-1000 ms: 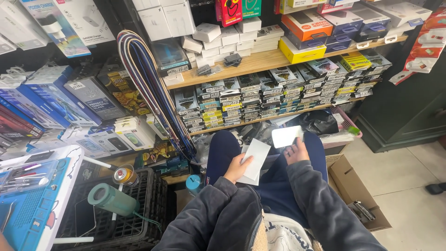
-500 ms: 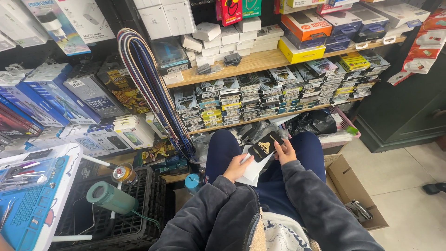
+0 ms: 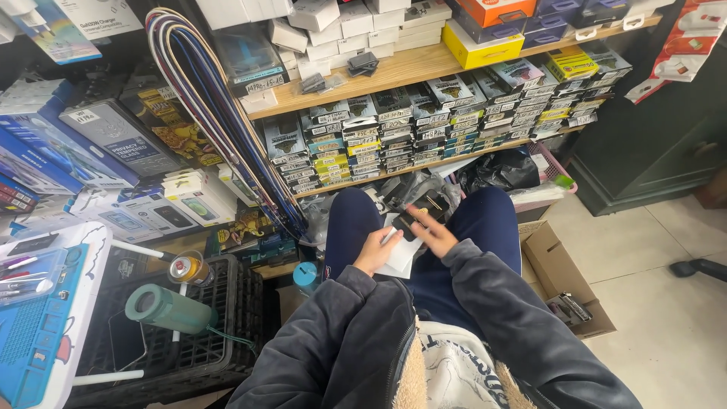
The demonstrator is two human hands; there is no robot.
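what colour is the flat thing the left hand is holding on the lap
White, a flat packet in the left hand; head view, the only one.

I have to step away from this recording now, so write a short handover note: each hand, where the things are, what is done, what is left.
Left hand: grips the white packet on the lap.
Right hand: holds a small dark flat item above the packet's top edge.
Nearby: cardboard box on the floor to the right, black crate with a green bottle to the left, stacked small boxes on the wooden shelf ahead.
Done: the dark item is out of the packet, or nearly; its lower end is hard to see.
Left: cannot tell.
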